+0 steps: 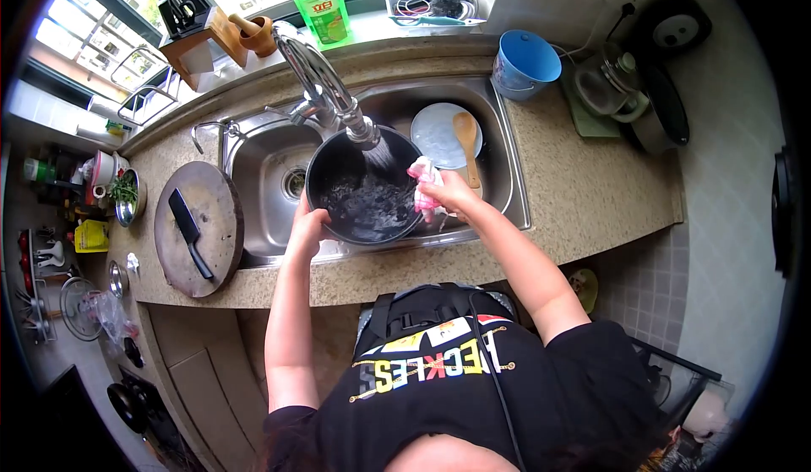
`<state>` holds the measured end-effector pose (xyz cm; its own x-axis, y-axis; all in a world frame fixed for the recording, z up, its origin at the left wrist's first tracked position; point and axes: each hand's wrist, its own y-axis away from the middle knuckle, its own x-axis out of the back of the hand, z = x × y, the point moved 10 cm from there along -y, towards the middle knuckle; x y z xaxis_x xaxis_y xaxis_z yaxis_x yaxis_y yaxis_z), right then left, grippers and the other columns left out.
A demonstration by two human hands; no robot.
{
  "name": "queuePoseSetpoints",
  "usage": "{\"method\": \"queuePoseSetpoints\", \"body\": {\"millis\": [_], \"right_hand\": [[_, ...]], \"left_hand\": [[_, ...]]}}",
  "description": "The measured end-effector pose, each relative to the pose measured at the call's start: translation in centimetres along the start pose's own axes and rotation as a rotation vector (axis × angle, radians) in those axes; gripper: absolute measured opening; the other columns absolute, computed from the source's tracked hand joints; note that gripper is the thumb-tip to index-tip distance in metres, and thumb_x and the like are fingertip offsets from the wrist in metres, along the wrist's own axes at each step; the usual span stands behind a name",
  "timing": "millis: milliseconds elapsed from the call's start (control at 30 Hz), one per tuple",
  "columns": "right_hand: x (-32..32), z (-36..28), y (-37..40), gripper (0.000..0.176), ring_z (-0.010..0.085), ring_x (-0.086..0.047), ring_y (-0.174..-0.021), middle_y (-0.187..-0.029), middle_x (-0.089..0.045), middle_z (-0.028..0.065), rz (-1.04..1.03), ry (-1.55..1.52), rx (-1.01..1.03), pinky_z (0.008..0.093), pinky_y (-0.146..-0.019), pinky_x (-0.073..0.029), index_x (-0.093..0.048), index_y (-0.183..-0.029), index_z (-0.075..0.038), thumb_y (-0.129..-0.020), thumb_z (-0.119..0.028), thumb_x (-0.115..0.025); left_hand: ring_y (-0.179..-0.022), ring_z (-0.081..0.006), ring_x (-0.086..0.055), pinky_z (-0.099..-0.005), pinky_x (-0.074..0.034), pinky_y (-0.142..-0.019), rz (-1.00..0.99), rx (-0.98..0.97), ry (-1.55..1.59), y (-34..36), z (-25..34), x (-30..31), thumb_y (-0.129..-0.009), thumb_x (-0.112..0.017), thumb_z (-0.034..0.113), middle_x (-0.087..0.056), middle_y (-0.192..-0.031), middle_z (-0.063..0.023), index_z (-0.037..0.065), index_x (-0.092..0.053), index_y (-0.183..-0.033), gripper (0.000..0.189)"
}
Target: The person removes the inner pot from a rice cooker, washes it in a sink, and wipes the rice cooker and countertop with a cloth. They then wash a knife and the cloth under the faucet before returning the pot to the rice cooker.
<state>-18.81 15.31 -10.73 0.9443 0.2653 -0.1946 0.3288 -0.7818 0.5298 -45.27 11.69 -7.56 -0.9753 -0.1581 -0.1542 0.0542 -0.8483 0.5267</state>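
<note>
A dark pot (332, 164) with water in it sits over the double-bowl steel sink (253, 176). From the chrome faucet (319, 71) a spray of water runs into the pot. My left hand (306, 225) grips the pot's left side, thumb at the rim and the other fingers hidden below. At the pot's right edge, my right hand (449, 195) is closed on a pink and white cloth (424, 183). Just beyond that hand, a wooden spoon (465, 134) rests on a pale round plate or lid (432, 138) in the right bowl.
On the left counter, a black cleaver (186, 223) lies on a round cutting board (211, 210). A green detergent bottle (323, 12) stands on the sill. Right of the sink are a blue bucket (525, 62) and a glass jug (604, 84). Greens fill a metal bowl (127, 210).
</note>
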Motion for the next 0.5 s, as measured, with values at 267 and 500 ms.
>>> {"method": "queuePoseSetpoints", "body": {"millis": [267,500], "right_hand": [[2.0,-6.4,1.2,0.027,0.0206,-0.066,-0.069,-0.073,-0.068,0.0106,0.371,0.477,0.281,0.0332,-0.066,-0.051,-0.069,-0.091,-0.011,-0.068,-0.022,-0.064],[-1.3,-16.3,6.4,0.028,0.0308,-0.064,-0.074,-0.075,-0.066,0.014,0.548,1.048,0.404,0.0403,-0.069,-0.05,-0.067,-0.084,-0.01,-0.066,-0.031,-0.063]], "left_hand": [[-0.075,-0.0214,-0.058,-0.0318,-0.054,-0.053,-0.022,-0.043,0.072,-1.1,-1.8,0.1,-0.061,-0.042,-0.009,-0.053,-0.099,-0.0101,0.012,-0.038,-0.13,0.073],[-0.088,-0.0184,-0.057,-0.0284,-0.049,-0.074,-0.06,-0.201,0.148,-6.3,-5.5,-4.0,-0.061,-0.053,-0.012,-0.057,-0.1,-0.0067,0.005,-0.043,-0.121,0.063]]}}
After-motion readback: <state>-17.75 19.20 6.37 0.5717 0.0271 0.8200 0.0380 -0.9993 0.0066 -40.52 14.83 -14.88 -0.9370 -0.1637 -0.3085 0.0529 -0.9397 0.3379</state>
